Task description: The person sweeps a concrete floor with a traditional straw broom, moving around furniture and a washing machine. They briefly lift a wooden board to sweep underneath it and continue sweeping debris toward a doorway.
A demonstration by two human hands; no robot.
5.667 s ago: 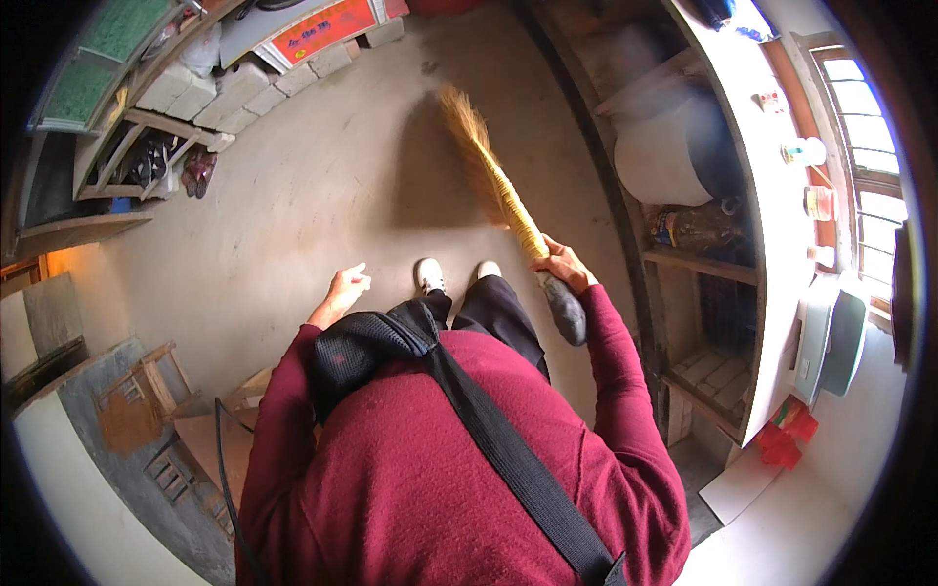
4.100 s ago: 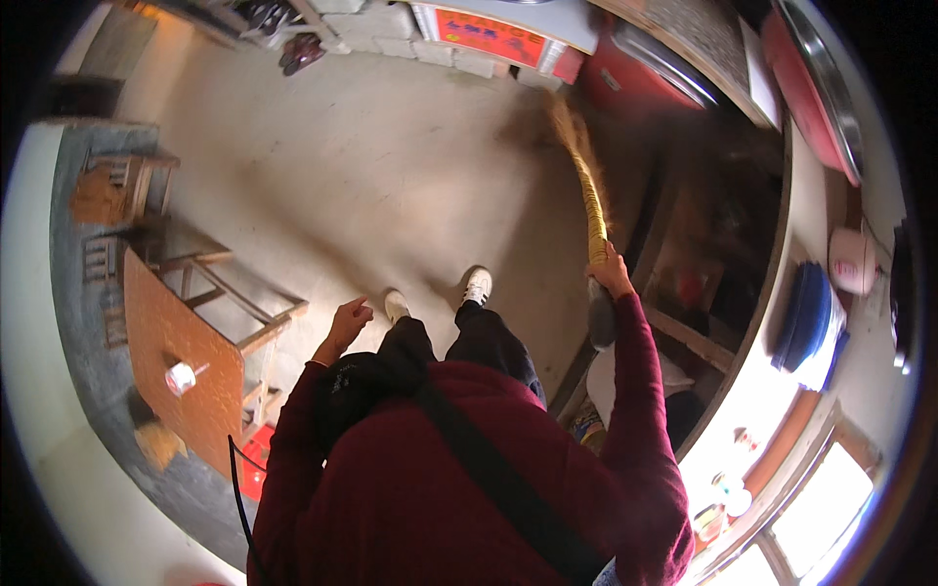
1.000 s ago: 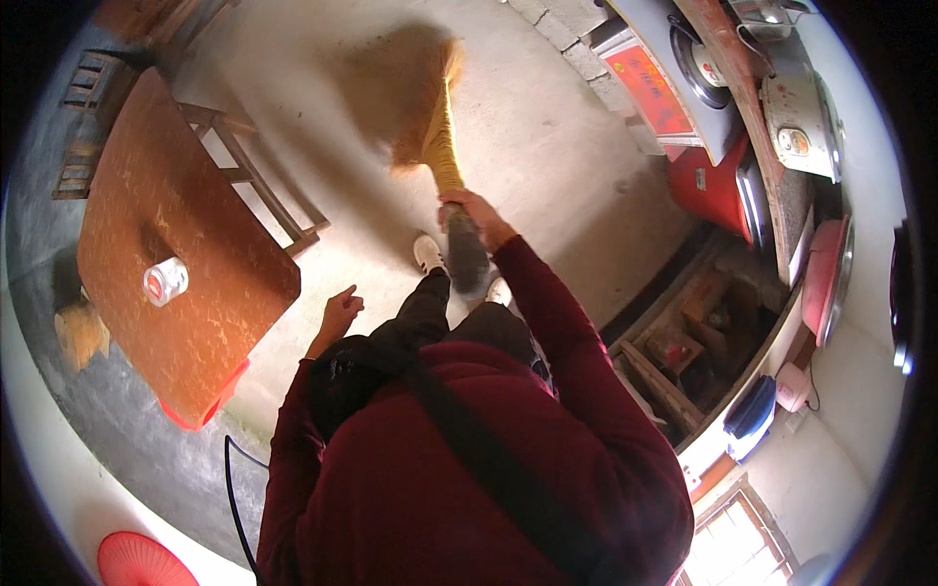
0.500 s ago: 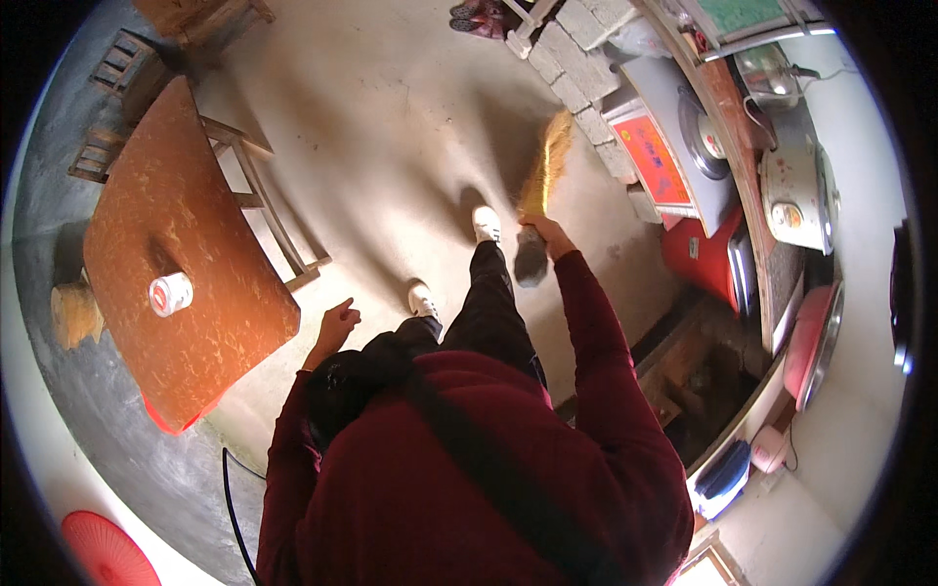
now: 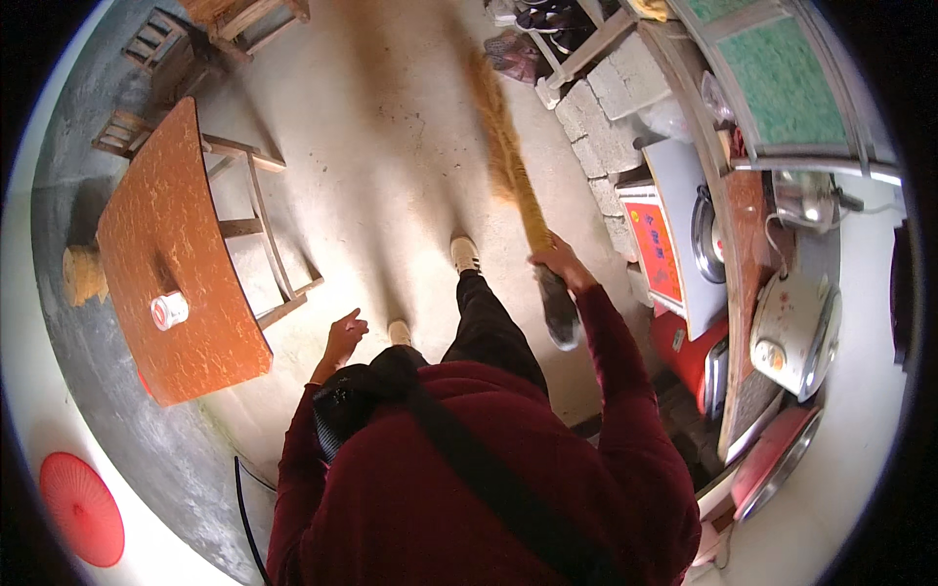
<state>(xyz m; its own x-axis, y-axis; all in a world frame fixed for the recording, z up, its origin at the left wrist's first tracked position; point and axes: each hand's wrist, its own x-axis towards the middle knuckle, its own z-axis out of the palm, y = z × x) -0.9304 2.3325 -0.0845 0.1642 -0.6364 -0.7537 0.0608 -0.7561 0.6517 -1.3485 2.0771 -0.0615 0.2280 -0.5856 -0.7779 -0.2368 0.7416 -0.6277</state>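
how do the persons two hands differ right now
The right hand is closed around the straw broom, while the left hand holds nothing, its fingers loosely open. The right hand is stretched forward beyond the shoes, near the stacked grey blocks; the left hand hangs close to the body, on the side of the orange-brown table. Both come out of dark red sleeves.

bright daylight, soft shadows on the floor [image 5: 391,166], blurred broom [image 5: 503,156], strong fisheye bending at edges.
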